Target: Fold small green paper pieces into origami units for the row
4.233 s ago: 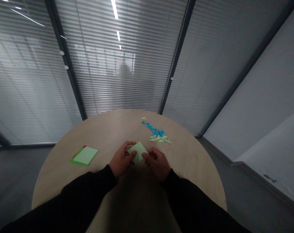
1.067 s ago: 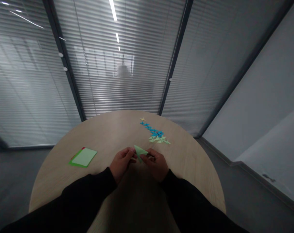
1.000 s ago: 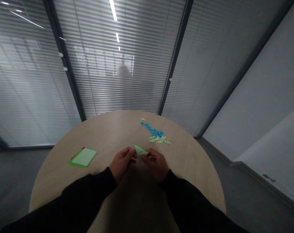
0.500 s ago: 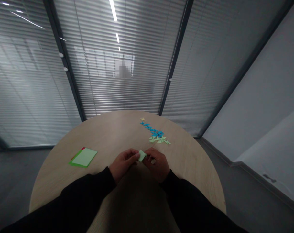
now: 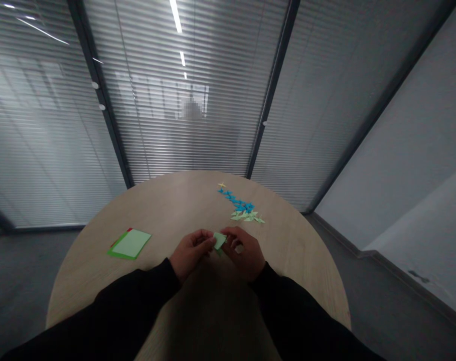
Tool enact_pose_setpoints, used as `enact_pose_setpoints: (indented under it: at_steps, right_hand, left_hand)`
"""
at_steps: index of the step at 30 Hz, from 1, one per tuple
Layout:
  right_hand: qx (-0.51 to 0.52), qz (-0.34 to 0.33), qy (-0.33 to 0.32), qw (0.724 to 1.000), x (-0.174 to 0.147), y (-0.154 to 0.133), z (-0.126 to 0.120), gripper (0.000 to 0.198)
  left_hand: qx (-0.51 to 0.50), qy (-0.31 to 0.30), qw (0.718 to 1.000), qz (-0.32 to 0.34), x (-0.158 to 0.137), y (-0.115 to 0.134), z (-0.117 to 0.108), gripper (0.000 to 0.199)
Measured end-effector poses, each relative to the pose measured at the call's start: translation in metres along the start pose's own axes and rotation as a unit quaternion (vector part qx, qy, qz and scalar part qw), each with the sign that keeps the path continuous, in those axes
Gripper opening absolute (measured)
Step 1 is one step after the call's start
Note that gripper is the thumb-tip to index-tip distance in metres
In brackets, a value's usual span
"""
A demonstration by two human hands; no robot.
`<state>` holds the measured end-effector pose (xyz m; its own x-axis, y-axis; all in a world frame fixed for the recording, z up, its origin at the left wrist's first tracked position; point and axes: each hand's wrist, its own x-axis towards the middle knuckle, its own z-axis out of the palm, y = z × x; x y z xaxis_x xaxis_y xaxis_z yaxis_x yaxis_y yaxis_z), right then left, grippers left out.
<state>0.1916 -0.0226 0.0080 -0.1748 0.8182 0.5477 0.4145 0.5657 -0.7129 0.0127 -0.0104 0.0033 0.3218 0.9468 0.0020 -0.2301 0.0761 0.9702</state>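
A small piece of folded pale green paper [image 5: 219, 240] is held between my two hands above the near middle of the table. My left hand [image 5: 192, 252] pinches its left edge between thumb and fingers. On the other side, my right hand [image 5: 245, 251] grips the paper's right edge with curled fingers. Just beyond the right hand lie several pale green folded paper pieces [image 5: 247, 216]. Behind them a trail of blue folded paper pieces [image 5: 240, 203] runs back to a single yellow one [image 5: 221, 185].
A stack of square paper sheets [image 5: 132, 244], pale green over brighter green with a red corner, lies on the left of the round wooden table [image 5: 167, 200]. Glass panels with blinds [image 5: 197, 145] stand behind the table. A white wall [image 5: 408, 165] is at the right.
The pale green paper has turned slightly and shows a wider face. My right fingers have shifted a little along its edge; the left hand is almost still.
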Motion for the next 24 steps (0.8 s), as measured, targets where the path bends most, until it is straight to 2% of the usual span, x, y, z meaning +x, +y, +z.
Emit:
enact_pose_setpoints:
  at_steps: [3,5,12,19,24]
  right_hand:
    - [-0.017,-0.062,-0.021,0.998,0.001,-0.001,-0.004,0.013]
    - [-0.017,-0.071,-0.022,0.997,0.002,-0.002,-0.007,0.012]
    - [0.012,0.0,0.028,1.0,0.004,-0.004,-0.009,0.009]
    - [0.075,0.03,0.021,0.997,0.003,-0.005,-0.008,0.013]
    - [0.116,0.063,0.019,0.991,0.004,-0.006,-0.006,0.015]
  left_hand:
    - [-0.014,0.001,1.0,0.02,-0.001,0.001,0.001,0.035]
    - [-0.001,0.006,0.999,0.044,-0.001,0.003,0.001,0.032]
    - [0.163,0.031,0.981,0.105,-0.001,0.008,-0.007,0.027]
    - [0.156,0.047,0.978,0.134,-0.001,0.009,-0.006,0.023]
    - [0.161,0.049,0.977,0.128,-0.004,0.013,-0.002,0.021]
